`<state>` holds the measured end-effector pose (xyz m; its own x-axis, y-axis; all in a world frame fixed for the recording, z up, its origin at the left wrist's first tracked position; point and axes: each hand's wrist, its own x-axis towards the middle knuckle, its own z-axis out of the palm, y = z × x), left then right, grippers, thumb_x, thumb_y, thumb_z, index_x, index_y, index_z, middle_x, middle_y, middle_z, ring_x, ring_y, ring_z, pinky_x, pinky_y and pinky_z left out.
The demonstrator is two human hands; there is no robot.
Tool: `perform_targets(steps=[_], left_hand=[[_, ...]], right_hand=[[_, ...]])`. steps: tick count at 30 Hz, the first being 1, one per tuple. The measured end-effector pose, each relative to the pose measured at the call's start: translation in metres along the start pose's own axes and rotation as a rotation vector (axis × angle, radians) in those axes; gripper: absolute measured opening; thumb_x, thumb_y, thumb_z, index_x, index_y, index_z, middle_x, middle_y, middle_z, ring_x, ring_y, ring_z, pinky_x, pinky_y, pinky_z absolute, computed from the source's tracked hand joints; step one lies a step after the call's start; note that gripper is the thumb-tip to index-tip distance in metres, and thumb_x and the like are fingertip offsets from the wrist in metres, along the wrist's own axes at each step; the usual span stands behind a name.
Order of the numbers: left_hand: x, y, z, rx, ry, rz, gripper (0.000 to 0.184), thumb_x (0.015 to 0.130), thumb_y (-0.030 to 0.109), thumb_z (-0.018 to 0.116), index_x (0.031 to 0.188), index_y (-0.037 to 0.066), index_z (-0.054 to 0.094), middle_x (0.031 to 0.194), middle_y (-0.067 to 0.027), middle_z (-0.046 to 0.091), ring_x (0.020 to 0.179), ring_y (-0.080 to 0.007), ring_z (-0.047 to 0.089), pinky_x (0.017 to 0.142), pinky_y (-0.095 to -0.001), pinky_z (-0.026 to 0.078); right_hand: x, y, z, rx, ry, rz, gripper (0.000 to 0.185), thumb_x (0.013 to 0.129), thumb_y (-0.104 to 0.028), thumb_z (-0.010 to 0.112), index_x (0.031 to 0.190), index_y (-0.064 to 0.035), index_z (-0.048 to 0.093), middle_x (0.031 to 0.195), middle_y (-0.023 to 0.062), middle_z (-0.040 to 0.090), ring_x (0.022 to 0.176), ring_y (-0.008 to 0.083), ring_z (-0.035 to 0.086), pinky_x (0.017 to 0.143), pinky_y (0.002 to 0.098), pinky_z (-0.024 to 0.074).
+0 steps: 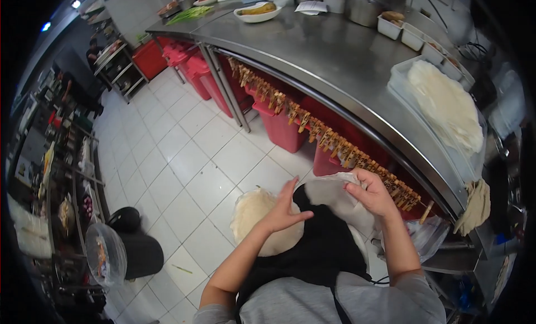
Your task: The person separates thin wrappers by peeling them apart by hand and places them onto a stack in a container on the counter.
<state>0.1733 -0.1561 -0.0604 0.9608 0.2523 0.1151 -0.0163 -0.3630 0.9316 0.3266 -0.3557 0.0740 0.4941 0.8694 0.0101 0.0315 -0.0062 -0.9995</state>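
Note:
Over my lap, my right hand (371, 194) pinches the edge of a thin, pale, translucent sheet (335, 195) between thumb and fingers. The sheet hangs down across the black apron (324, 240). My left hand (282, 215) is open, thumb and fingers apart and nothing in it. Below and beside it lies a round, cream-coloured stack of flat sheets (251, 215), partly covered by the hand and forearm. Whether the left hand touches the stack I cannot tell. On the counter at right, a clear plastic tub (399, 81) holds a pile of similar whitish sheets (446, 101).
A steel counter (312, 48) curves ahead, with clothespins (329, 140) hanging along its front. Red bins (279, 123) stand underneath. A cloth (473, 207) hangs at the counter's right end. A black bin (142, 254) stands on the tiled floor at left. People stand in the far left background.

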Motion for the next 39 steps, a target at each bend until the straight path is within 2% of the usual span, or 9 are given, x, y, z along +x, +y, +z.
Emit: perform_targets(steps=[4,5,11,18,21,26,28,34,39], left_hand=[[0.027,0.072,-0.015,-0.438,-0.151,-0.096,0.063,0.075,0.018,0.079,0.128,0.001,0.051,0.129,-0.0107,0.055,0.115,-0.0180,0.051,0.098,-0.0310,0.040],[0.030,0.097,-0.028,-0.431,-0.184,-0.109,0.043,0.076,0.013,0.078,0.114,-0.001,0.061,0.105,-0.0046,0.067,0.094,-0.0111,0.059,0.084,-0.0278,0.048],[0.049,0.198,-0.080,-0.240,-0.420,0.338,0.014,0.085,0.010,0.069,0.091,-0.003,0.069,0.081,-0.0046,0.071,0.076,-0.0081,0.063,0.070,-0.0272,0.051],[0.162,0.333,-0.062,0.083,-0.236,0.322,0.029,0.090,0.026,0.065,0.089,-0.003,0.069,0.073,-0.0015,0.067,0.067,-0.0051,0.058,0.062,-0.0232,0.048],[0.246,0.385,-0.041,0.241,0.012,0.771,0.021,0.085,0.017,0.062,0.094,0.000,0.070,0.073,-0.0031,0.066,0.068,-0.0072,0.056,0.063,-0.0257,0.046],[0.297,0.430,0.010,0.061,0.153,0.759,0.022,0.079,0.007,0.062,0.098,0.005,0.072,0.085,-0.0114,0.071,0.077,-0.0175,0.067,0.072,-0.0287,0.051],[0.307,0.406,0.032,0.172,0.104,0.748,0.026,0.078,0.000,0.063,0.102,0.003,0.071,0.089,-0.0074,0.072,0.077,-0.0108,0.064,0.071,-0.0248,0.049],[0.311,0.311,0.080,0.433,-0.199,0.591,0.023,0.076,0.003,0.066,0.099,0.005,0.071,0.096,-0.0124,0.071,0.089,-0.0228,0.067,0.082,-0.0317,0.051],[0.297,0.314,0.078,0.584,-0.266,0.585,0.020,0.082,0.011,0.064,0.100,0.007,0.072,0.095,-0.0115,0.071,0.093,-0.0241,0.067,0.096,-0.0357,0.044]], right_hand=[[-0.005,-0.054,-0.001,-0.014,-0.022,-0.077,0.023,0.089,-0.014,0.064,0.108,-0.0015,0.060,0.092,-0.0017,0.061,0.085,0.0047,0.054,0.077,0.0228,0.0449],[-0.009,-0.063,-0.009,-0.096,-0.030,-0.107,0.025,0.088,-0.013,0.065,0.109,-0.0012,0.059,0.092,-0.0014,0.062,0.085,0.0051,0.054,0.077,0.0231,0.0453],[-0.064,-0.132,-0.049,-0.356,-0.156,0.143,0.021,0.085,-0.011,0.070,0.103,0.0000,0.065,0.074,-0.0043,0.061,0.065,-0.0015,0.051,0.051,0.0184,0.0386],[-0.064,-0.211,-0.121,-0.457,0.359,-0.178,0.016,0.081,-0.019,0.073,0.084,-0.0041,0.068,0.074,-0.0020,0.063,0.067,0.0051,0.057,0.060,0.0214,0.0474],[-0.045,-0.270,-0.171,-0.637,0.698,-0.368,0.012,0.084,-0.017,0.066,0.087,-0.0064,0.069,0.078,-0.0011,0.065,0.069,0.0061,0.058,0.061,0.0219,0.0464],[-0.047,-0.312,-0.255,-0.949,0.766,-0.819,0.011,0.081,-0.007,0.068,0.092,-0.0026,0.068,0.104,0.0052,0.067,0.093,0.0106,0.061,0.077,0.0237,0.0496],[-0.058,-0.293,-0.268,-0.974,0.714,-0.649,0.009,0.077,-0.005,0.069,0.085,-0.0013,0.067,0.111,0.0071,0.065,0.099,0.0143,0.060,0.085,0.0305,0.0492],[-0.085,-0.198,-0.244,-1.666,0.483,-0.032,0.008,0.069,-0.004,0.067,0.076,-0.0075,0.068,0.095,0.0087,0.069,0.086,0.0235,0.063,0.090,0.0354,0.0392],[-0.087,-0.187,-0.236,-1.629,0.411,0.078,0.012,0.071,-0.012,0.064,0.080,-0.0090,0.071,0.078,0.0066,0.069,0.077,0.0237,0.064,0.084,0.0366,0.0408]])
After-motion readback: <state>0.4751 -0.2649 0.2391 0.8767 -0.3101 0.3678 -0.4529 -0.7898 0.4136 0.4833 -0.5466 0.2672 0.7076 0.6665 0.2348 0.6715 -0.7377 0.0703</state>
